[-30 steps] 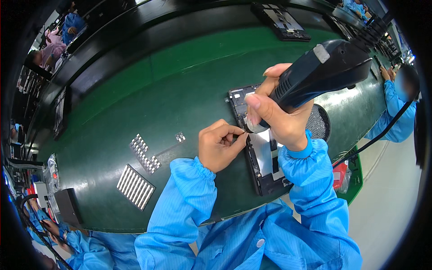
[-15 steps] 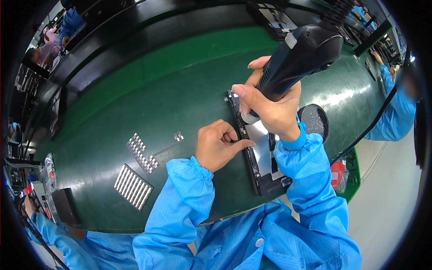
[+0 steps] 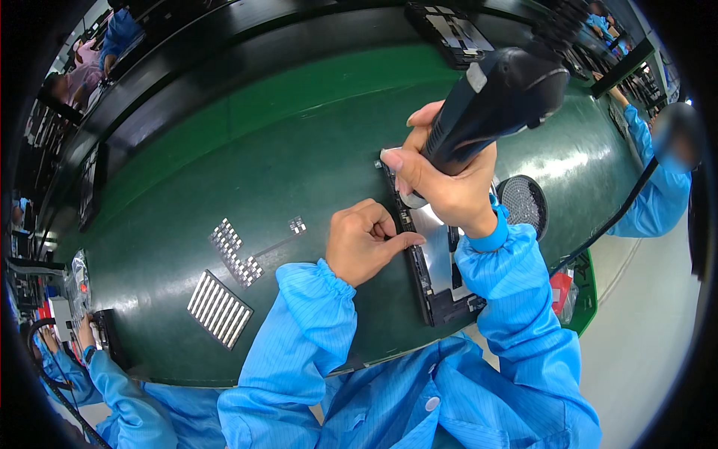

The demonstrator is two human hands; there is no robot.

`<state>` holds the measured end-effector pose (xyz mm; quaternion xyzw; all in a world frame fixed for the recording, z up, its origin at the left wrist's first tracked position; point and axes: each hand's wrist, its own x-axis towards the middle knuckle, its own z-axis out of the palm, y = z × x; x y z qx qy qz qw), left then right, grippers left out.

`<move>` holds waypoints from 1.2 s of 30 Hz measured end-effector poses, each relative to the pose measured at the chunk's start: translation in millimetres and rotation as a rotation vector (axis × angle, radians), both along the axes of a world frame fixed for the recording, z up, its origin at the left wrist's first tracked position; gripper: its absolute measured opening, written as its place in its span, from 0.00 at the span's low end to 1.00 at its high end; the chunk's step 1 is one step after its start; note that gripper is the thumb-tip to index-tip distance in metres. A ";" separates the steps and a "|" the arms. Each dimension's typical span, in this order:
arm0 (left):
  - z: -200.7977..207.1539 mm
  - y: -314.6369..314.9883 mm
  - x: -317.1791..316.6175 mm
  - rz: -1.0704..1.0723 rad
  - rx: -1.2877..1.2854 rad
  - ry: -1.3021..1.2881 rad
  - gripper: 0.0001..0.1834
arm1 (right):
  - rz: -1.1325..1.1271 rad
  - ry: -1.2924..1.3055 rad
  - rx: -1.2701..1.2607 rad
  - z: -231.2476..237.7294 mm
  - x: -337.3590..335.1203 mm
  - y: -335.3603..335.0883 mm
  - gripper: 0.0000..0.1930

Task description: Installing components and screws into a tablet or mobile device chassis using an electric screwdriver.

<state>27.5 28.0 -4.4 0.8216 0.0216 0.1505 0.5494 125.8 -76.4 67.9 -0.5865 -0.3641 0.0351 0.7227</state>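
My right hand (image 3: 456, 187) is wrapped round a black electric screwdriver (image 3: 490, 108), held tilted with its lower end over the upper part of a flat, tablet-like device (image 3: 432, 258). The screwdriver's tip is hidden behind my fingers. Lying on the green bench, the device shows a silvery plate and a dark frame with small parts along its left edge. My left hand (image 3: 365, 239) is closed at that edge, its thumb resting on the frame and its other fingers curled. Whether anything small sits between those fingertips cannot be made out.
Left of my hands lie a sheet of small black-and-white pads (image 3: 235, 254) and a white-striped sheet (image 3: 219, 309). A round dish of small parts (image 3: 521, 206) stands right of the device. A green bin (image 3: 587, 299) is at lower right. Co-workers sit on both sides.
My right hand and the screwdriver have shifted slightly left; my left hand stays at the device's edge. At the far left, a co-worker's hand has come to the black box.
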 end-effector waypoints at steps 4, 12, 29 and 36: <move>3.4 2.0 -1.2 -0.016 0.000 0.026 0.21 | 0.032 -0.081 -0.038 -3.9 -0.6 1.1 0.19; 18.6 -0.7 -14.2 -0.232 0.003 0.161 0.18 | 0.062 -0.085 -0.029 -4.5 -2.4 0.5 0.19; -5.1 -78.4 -52.2 -0.483 0.500 -0.518 0.11 | -0.030 0.060 0.023 -1.6 -3.2 5.6 0.14; -2.8 -77.8 -52.5 -0.445 0.631 -0.432 0.18 | -0.138 0.097 0.163 25.4 -2.2 -6.8 0.18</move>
